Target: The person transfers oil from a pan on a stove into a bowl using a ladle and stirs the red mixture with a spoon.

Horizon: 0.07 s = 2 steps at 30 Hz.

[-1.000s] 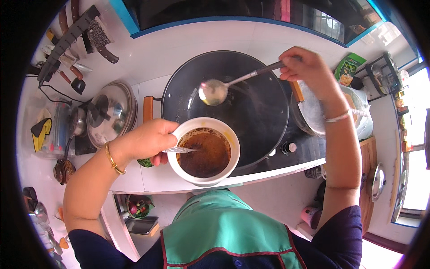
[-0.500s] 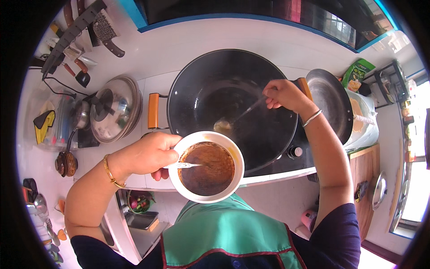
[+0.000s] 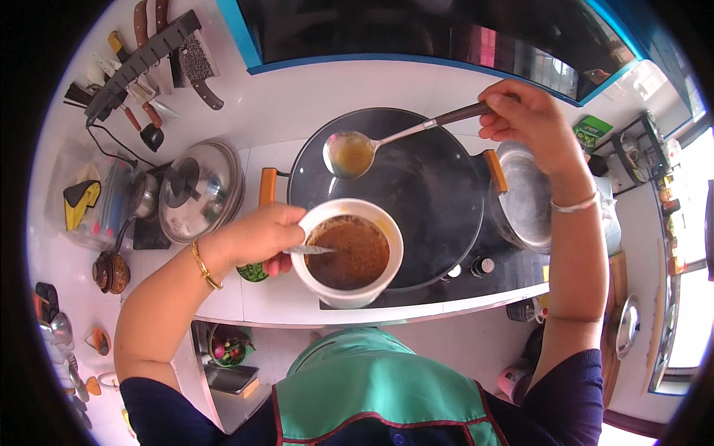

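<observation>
My left hand (image 3: 269, 239) is closed on the rim of a white bowl (image 3: 396, 256), held over the near edge of the wok. Dark brown, oily sauce (image 3: 348, 256) fills part of the bowl, and a metal spoon (image 3: 309, 250) leans in it beside my thumb. My right hand (image 3: 520, 119) grips the dark handle of a metal ladle (image 3: 338, 165), raised above the wok. Some yellowish liquid (image 3: 353, 156) lies in the ladle's cup, just beyond the bowl's far rim. Below is the large black wok (image 3: 439, 215) with orange side handles; faint steam seems to rise from it.
A steel lid (image 3: 197, 197) leans left of the wok, near a small pot (image 3: 143, 195). Chopped greens (image 3: 253, 272) sit partly hidden under my left wrist. Right of the wok stands a frying pan (image 3: 524, 193). Knives hang from a wall rack (image 3: 145, 63) at upper left.
My right hand has lifted the ladle up out of the wok, and its cup now holds yellowish liquid. The bowl in my left hand has stayed nearly in place, tilting slightly.
</observation>
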Tool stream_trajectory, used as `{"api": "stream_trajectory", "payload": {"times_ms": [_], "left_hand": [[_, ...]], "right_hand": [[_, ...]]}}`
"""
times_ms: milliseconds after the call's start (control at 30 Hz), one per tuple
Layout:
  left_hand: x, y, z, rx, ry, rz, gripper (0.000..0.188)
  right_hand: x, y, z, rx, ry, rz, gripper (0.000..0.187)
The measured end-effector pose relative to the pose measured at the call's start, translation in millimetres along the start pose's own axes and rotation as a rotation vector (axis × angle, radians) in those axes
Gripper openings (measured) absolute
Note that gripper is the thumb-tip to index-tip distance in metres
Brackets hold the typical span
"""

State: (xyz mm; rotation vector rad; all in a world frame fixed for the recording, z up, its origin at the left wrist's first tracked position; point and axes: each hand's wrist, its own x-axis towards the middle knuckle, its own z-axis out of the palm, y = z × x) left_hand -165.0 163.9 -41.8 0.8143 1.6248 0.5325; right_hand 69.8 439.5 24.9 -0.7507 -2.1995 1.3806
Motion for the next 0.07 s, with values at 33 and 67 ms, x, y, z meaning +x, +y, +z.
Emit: {"api": "stream_trajectory", "payload": {"times_ms": [33,67], "left_hand": [[3.7,1.9,-3.4,0.026,0.01,0.025,0.019],[6.8,2.4,-6.7,0.029,0.009,0.048,0.021]], "right_hand": [[-9.5,-10.9,-3.9,-0.013,0.026,-0.036,0.024],[-19.5,-18.4,-6.5,-0.023,0.051,-0.067,0.024]]}}
